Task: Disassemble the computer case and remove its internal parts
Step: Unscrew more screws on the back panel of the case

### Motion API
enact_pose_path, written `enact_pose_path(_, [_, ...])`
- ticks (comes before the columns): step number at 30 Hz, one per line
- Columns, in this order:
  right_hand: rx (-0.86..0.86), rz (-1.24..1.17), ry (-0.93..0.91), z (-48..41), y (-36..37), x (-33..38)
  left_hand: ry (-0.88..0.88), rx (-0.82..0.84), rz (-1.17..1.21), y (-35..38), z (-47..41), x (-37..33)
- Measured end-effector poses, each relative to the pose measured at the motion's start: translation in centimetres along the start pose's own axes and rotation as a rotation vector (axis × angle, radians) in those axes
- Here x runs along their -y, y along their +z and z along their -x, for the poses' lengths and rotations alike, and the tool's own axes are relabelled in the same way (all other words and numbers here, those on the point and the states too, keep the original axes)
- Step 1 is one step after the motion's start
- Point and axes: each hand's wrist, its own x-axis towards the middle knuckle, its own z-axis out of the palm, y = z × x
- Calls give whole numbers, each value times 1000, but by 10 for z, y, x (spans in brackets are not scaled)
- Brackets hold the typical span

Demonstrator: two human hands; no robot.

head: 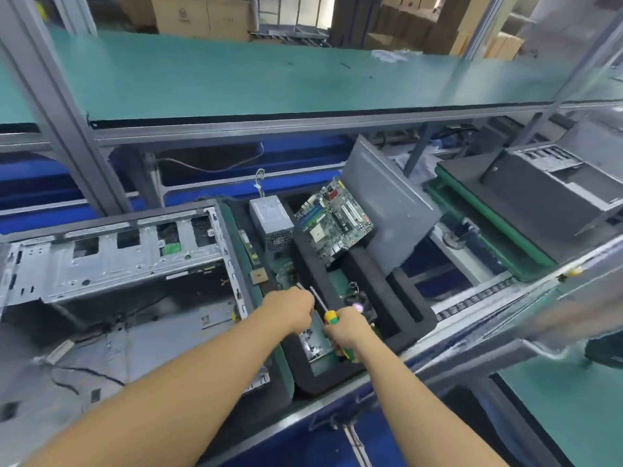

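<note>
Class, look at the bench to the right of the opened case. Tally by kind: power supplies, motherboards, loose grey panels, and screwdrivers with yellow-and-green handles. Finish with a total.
Power supply: 1
Motherboard: 1
Grey panel: 1
Screwdriver, held in the right hand: 1
Total: 4
</note>
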Motion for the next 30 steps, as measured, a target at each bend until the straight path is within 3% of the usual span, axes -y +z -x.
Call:
enact_pose_path(5, [17, 115, 48, -24, 12, -24, -64, 67, -188, 20, -17, 8])
enact_pose_path(12, [43, 190, 56, -47, 23, -29, -88, 179, -81, 36, -24, 11])
enact_pose_path(20, [15, 275, -7, -61, 15, -34, -134, 120, -113, 39, -26, 13])
enact_pose_path(25, [-8, -30, 27, -54, 17, -38, -154, -18, -66, 30, -23, 11])
enact_pose_path(30, [1, -427, -59, -31, 15, -23, 56, -361, 235, 3, -6, 9])
